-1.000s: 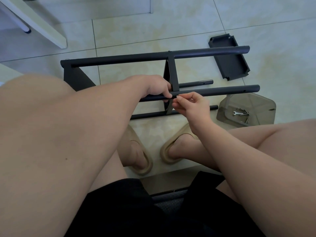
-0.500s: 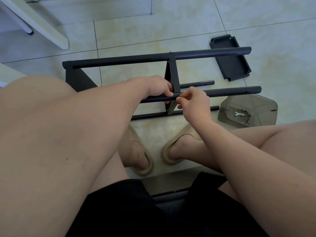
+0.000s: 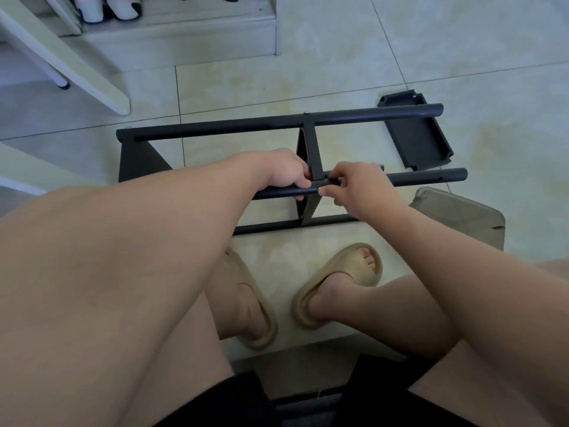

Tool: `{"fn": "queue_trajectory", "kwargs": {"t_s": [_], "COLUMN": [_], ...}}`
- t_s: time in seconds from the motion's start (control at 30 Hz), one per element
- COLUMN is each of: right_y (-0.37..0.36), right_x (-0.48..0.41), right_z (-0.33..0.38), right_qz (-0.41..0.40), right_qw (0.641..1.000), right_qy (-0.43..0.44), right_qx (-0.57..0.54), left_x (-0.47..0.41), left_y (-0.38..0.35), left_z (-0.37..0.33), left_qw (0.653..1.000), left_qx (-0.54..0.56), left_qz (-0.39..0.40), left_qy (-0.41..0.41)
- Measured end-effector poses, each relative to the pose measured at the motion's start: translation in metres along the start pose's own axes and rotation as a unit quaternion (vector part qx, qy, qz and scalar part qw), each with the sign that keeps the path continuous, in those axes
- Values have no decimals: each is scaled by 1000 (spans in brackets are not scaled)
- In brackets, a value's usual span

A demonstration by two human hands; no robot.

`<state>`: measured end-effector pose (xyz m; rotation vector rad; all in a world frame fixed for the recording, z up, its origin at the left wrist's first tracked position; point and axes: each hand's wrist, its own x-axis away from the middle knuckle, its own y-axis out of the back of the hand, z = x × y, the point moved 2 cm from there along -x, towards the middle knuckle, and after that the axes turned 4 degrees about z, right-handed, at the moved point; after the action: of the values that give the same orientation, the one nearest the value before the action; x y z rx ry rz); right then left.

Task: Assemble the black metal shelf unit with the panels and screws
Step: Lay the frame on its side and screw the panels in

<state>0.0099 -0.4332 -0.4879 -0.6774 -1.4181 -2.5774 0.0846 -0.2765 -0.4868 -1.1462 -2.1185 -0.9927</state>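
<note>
Head view, looking down past 2 knees to the floor (image 3: 338, 72). Frame (image 3: 215, 127) lies on its side. Done so far: end panel (image 3: 135, 158) sits at the left end of the tubes; mid panel (image 3: 312, 149) spans far tube (image 3: 369, 114) to near tube (image 3: 415, 177); far screw (image 3: 306, 112) shows seated above the mid panel. Left to do, by my estimate: the near joint of the mid panel, then the loose panel (image 3: 418, 134), which lies flat on the floor beyond the bare right ends of the tubes. Judged roughly half built. Left hand (image 3: 288, 174) is wrapped around the near tube, touching the mid panel's left side, apparently steadying it. Right hand (image 3: 360, 186) is just right of that joint, thumb and forefinger pinched together on it, probably on a near screw, though the fingertips hide it. The 2 hands almost touch across the joint. Tinted box (image 3: 462, 217) sits near the right forearm; contents not readable.
</note>
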Motion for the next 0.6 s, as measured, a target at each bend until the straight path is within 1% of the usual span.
{"fn": "queue_trajectory", "kwargs": {"t_s": [0.17,0.3,0.4,0.53,0.6], "right_y": [1,8,10,5,2], "right_x": [-34,-64,-84,-107,-114], "right_z": [21,32,42,66,73], "right_qz": [-55,-79,-76,-60,-62], "right_qw": [997,994,994,994,994], "right_qy": [39,54,64,80,82], "right_qx": [40,45,39,46,47], "left_x": [-7,-19,-27,-27,-26], "left_y": [40,68,89,116,124], "left_z": [-9,-14,-10,5,13], "left_qw": [997,993,996,995,997], "left_qx": [-72,-116,-84,-78,-52], "left_qz": [-12,-25,-27,-25,-30], "left_qy": [9,16,33,54,55]}}
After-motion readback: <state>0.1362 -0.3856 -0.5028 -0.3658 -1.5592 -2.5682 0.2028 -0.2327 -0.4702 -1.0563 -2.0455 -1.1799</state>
